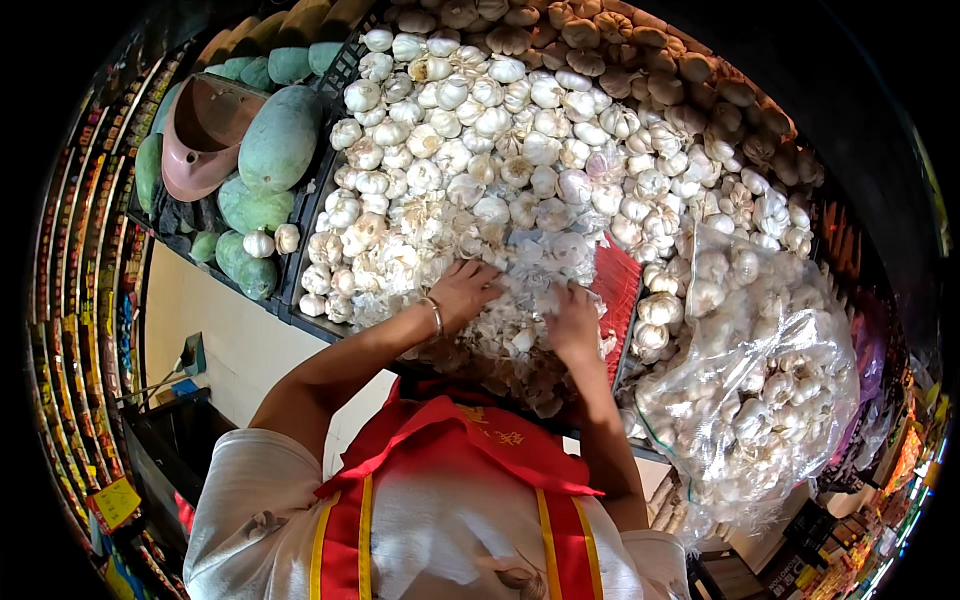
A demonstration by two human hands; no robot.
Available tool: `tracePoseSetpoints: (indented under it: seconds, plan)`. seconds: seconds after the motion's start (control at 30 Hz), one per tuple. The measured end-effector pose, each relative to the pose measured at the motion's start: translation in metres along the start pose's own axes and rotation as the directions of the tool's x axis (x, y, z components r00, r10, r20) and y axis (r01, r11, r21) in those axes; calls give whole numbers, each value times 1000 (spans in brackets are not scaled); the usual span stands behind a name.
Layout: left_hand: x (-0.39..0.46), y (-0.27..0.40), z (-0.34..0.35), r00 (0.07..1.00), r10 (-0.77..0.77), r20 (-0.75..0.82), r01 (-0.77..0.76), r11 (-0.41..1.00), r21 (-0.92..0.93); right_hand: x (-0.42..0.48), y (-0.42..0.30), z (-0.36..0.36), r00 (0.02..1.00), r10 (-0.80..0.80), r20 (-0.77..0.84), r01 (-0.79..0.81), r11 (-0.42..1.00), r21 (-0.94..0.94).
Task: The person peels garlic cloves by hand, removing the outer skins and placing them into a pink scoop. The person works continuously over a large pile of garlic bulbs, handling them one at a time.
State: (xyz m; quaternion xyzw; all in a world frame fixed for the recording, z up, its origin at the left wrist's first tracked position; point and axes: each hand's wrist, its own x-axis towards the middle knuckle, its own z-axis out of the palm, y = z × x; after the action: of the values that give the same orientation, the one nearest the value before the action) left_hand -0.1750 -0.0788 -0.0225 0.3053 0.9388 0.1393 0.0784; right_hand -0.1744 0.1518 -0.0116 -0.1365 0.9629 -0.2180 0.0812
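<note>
A broad heap of white garlic bulbs (pixel 480 120) fills the display before me. Loose papery garlic skins (pixel 517 330) are piled at its near edge. My left hand (pixel 463 291), with a bracelet at the wrist, rests on the skins with fingers bent. Across from it, my right hand (pixel 574 319) is slightly blurred and touches the skins beside a red mesh sheet (pixel 616 300). Thin clear plastic (pixel 551 255) seems to lie among the skins just beyond both hands. Whether either hand grips anything among the skins cannot be made out.
On the right, a large clear plastic bag (pixel 757 390) holds many garlic bulbs. Left of the garlic, a black crate holds green winter melons (pixel 279 139), a pink plastic scoop-like container (pixel 202 135) and a couple of garlic bulbs (pixel 259 244). A black bin (pixel 169 435) stands lower left.
</note>
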Motion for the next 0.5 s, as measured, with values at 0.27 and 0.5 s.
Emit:
tracePoseSetpoints:
  seconds: [0.27,0.5]
  plan:
    - [-15,22,-29,984,34,-177,-55,992,-112,-18,-14,-3,963,-163,-214,171,985,20]
    - [-31,37,36,868,416,272,-434,901,7,-22,4,13,969,-60,240,75,996,-51]
